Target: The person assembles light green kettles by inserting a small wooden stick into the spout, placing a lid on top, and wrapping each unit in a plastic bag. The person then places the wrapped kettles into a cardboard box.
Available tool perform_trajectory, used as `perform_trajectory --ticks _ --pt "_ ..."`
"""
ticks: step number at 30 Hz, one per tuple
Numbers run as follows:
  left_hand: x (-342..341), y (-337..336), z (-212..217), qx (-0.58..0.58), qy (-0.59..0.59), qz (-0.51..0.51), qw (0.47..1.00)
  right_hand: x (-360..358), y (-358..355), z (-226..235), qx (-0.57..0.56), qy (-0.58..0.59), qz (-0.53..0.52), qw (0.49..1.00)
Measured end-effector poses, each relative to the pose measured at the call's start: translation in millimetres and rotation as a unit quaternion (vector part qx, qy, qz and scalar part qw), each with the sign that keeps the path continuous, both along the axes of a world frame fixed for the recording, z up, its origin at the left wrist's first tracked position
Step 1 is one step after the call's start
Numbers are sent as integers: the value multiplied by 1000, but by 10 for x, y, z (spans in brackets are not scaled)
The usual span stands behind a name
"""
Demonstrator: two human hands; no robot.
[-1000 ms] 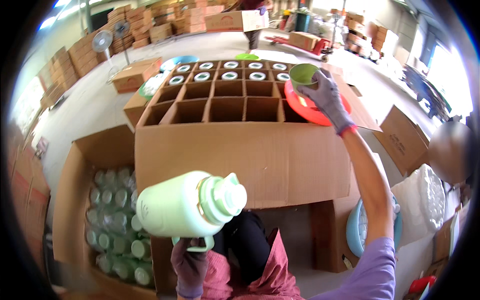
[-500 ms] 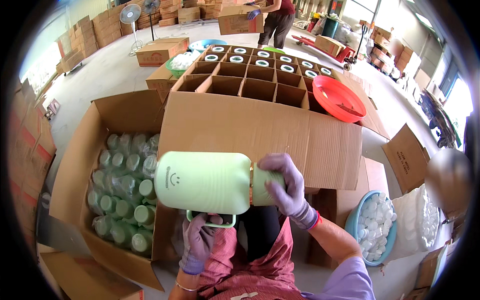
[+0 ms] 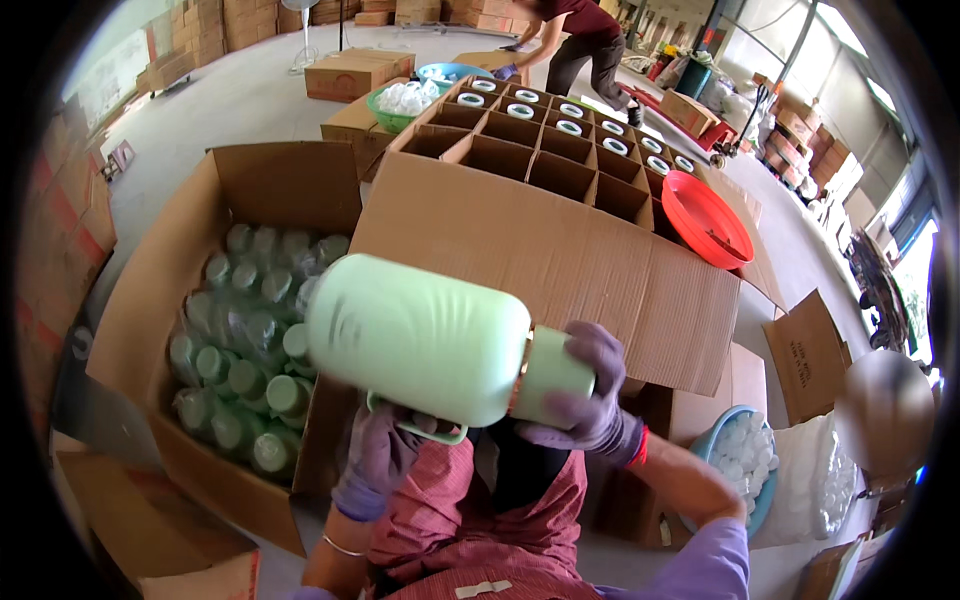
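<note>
A large pale green vacuum flask point(image 3: 420, 335) lies sideways across my lap, its base toward the left and a gold band at its neck. My left hand point(image 3: 382, 450), in a grey-purple glove, is closed round the handle point(image 3: 440, 433) on the flask's near side. At the right end, my gloved right hand point(image 3: 595, 395) wraps round the green cap point(image 3: 550, 375), which sits on the neck. Behind the flask stands a carton flap point(image 3: 560, 270). To the left, an open carton point(image 3: 130, 330) holds several green-capped flasks point(image 3: 270, 395) in clear plastic bags.
A divided carton point(image 3: 500, 155) ahead has some cells with white-ringed flask tops. A red bowl point(image 3: 690, 205) rests on its right corner. At right stand a blue basin point(image 3: 712, 435) of white caps and a white sack point(image 3: 800, 470). Beyond, a co-worker point(image 3: 590, 50) bends over a box.
The flask has tilted, its cap end now lower, and both hands have moved with it, still holding handle and cap. My view has shifted. The co-worker has lowered a carton and bent down.
</note>
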State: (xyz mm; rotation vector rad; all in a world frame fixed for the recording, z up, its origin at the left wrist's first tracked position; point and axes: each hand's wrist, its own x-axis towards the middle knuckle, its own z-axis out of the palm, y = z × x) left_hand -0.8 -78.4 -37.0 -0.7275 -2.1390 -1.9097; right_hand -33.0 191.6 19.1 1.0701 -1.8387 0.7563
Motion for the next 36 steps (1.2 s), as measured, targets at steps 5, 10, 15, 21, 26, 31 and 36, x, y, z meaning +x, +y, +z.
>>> perform_trajectory --ticks 5,10,15,21,26,31,36 --pt "32 85 -211 484 -356 -176 780 -245 26 593 245 251 98 931" --pt "72 -33 -690 -139 30 67 988 -169 0 425 -245 -562 64 787" --pt "-94 136 -28 -54 4 -71 996 -469 342 -93 -368 -791 181 454" --pt "447 -284 -523 -310 156 -118 930 -424 303 -215 104 -638 243 723" --pt "358 -720 -837 -64 -155 -22 986 -219 54 -99 123 -677 228 688" --pt "-220 -895 -2330 -190 -356 231 885 -344 -222 93 150 -616 159 757" --pt "245 -819 -3009 -489 -363 238 757 -312 -101 39 161 -648 104 737"
